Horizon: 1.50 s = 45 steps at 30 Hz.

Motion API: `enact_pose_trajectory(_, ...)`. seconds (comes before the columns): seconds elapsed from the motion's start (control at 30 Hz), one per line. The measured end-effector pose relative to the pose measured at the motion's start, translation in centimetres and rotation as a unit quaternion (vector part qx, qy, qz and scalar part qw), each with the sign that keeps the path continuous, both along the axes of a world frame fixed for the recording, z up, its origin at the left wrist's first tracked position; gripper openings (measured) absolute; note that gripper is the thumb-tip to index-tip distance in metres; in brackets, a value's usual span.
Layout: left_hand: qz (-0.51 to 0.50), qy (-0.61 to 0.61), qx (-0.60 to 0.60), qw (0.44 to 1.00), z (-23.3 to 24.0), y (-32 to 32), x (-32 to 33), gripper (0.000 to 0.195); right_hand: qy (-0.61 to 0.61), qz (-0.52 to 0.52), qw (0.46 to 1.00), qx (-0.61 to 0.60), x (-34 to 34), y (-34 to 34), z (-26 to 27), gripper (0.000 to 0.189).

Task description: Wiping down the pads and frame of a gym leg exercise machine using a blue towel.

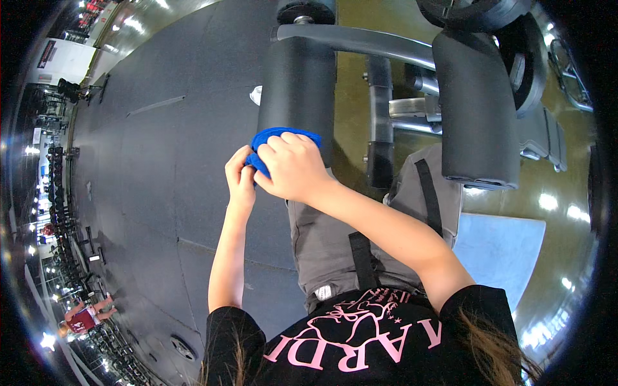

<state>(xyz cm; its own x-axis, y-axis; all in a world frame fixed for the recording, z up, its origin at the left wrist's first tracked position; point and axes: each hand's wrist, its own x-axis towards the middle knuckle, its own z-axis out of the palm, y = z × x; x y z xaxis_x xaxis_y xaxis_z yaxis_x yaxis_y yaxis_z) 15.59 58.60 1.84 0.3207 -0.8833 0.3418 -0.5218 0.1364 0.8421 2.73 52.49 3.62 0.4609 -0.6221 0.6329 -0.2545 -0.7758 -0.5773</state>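
A blue cloth (286,130) is bunched at the near end of a long black padded cylinder (297,87) on a gym machine. My right hand (294,166) lies over the cloth with its fingers curled into it, pressing it near the pad's end. Just left of it, my left hand (240,174) pinches the cloth's left edge between thumb and fingers. The cloth's lower part is hidden behind both hands, so whether it touches the pad there cannot be seen.
A curved metal arm (357,38) joins the pad to the machine's frame. A second black pad (475,111) and weight plates (531,62) stand to the right. A light blue panel (499,251) is beside my legs. Far left, a person (84,319) is near dumbbell racks (58,188).
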Motion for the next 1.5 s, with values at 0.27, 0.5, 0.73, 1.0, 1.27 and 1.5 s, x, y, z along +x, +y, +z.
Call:
enact_pose_trajectory(0.27,0.019,0.086,0.037,0.995,-3.6,1.2,1.9,0.020,0.039,0.030,0.998,-0.034,1.1,0.4,-0.1,0.020)
enact_pose_trajectory(0.5,0.039,0.003,0.052,0.998,-0.2,1.1,-0.3,0.021,0.021,0.095,0.995,0.010,-0.5,-0.2,0.7,0.028)
enact_pose_trajectory(0.73,-0.033,0.141,0.110,0.983,0.2,1.6,-0.9,0.044,0.102,0.036,0.992,0.060,-2.6,1.0,1.7,0.051)
enact_pose_trajectory(1.0,0.021,-0.035,0.094,0.995,-0.9,1.9,0.2,0.028,0.119,0.009,0.993,0.024,-1.8,1.1,1.8,0.047)
enact_pose_trajectory(1.27,-0.012,-0.090,0.014,0.996,2.2,0.2,-0.8,0.026,0.019,0.077,0.997,0.000,-3.2,-1.5,0.9,0.037)
enact_pose_trajectory(1.5,-0.033,-0.276,-0.104,0.955,7.1,-11.1,-0.3,0.018,-0.067,-0.033,0.994,-0.080,-2.4,-10.0,2.9,0.030)
